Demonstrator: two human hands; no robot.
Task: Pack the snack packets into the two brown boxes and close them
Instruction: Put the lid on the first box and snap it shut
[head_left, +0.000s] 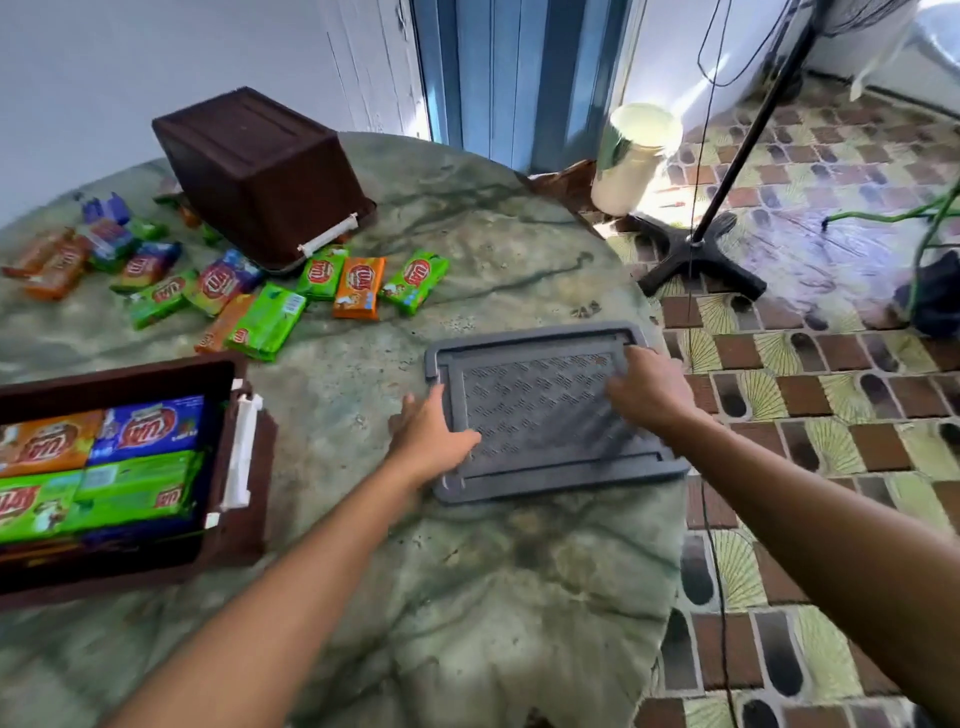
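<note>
Open brown box, cut off at the left edge, filled with glossy snack packets. Left hand and right hand lie flat on a grey perforated lid, fingers straight, on the marbled tabletop. Beyond, loose packets and an overturned ribbed brown box.
</note>
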